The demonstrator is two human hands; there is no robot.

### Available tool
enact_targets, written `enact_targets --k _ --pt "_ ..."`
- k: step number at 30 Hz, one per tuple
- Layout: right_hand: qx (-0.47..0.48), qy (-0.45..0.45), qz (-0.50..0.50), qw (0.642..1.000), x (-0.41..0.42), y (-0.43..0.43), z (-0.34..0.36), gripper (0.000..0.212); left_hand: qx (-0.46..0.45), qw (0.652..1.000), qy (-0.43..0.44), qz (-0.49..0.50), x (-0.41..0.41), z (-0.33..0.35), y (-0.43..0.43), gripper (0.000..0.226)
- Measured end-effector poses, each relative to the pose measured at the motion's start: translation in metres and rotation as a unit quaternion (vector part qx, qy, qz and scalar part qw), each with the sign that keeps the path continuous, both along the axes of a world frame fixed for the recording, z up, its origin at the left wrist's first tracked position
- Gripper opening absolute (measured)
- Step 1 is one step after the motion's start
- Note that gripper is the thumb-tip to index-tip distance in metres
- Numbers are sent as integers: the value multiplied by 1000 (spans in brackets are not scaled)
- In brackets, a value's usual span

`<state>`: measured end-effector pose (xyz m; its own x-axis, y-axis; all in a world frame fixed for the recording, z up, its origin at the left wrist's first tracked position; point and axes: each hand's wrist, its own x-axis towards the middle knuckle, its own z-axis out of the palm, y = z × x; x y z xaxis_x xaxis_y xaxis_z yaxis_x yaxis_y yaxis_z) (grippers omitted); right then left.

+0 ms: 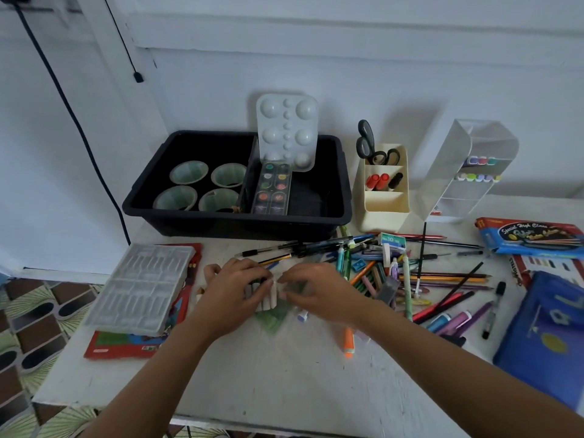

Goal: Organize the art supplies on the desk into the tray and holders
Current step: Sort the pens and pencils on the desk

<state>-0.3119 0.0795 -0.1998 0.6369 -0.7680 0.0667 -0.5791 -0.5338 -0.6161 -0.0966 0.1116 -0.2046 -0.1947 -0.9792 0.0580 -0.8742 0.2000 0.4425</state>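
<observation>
Left hand (235, 287) and right hand (311, 290) both curl around a cluster of short pastel sticks (273, 294) on the tabletop (268, 374), seemingly bunching them for one carry to the black tray (221, 224) behind.

Four cups (189, 173), two scissors (366, 137), two holders (384, 213), one tray (237, 221).

Dim, cool bluish light, flat and even. Soft shadows of the paint palette (286, 128) and scissors (366, 140) fall rightward on the wall (410, 74), so light comes from my left. My left hand (235, 294) and right hand (319, 292) smear with motion blur. Wide-angle lens bows the desk (268, 374) edges; top-left corner of frame is soft.
</observation>
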Motion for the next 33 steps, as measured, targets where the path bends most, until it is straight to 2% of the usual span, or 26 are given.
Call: enact_targets --k 4,6,11,15,17,23,25,27,31,33 --pt "-3 -98 -71 993 -26 1 7 21 -23 1000 0 -2 -12 5 -10 24" --pt "-30 -90 -110 989 -42 0 7 20 -28 999 21 -10 -23 9 -16 23" --pt "-131 91 -145 976 -83 -9 3 23 -2 997 -4 -79 -68 12 -32 35" --pt "-111 203 -134 964 -105 -17 3 44 -15 996 -39 -80 -101 8 -40 45" --pt "-119 223 -126 959 -114 -20 1 44 -10 996 -64 -59 -112 6 -42 51" --pt "-97 133 -144 976 -123 -33 6 27 8 994 -112 -14 -128 -3 -48 62" --pt "-96 80 -159 979 -123 -40 9 30 18 993 -113 0 -130 -5 -50 74" --pt "-73 49 -158 983 -118 -47 16 40 25 994 -102 13 -133 -7 -50 72" --pt "-55 96 -101 989 -105 -66 17 43 23 997 -76 19 -134 -6 -45 68" --pt "-67 131 -77 986 -102 -71 12 42 22 999 -48 8 -129 -6 -45 53"
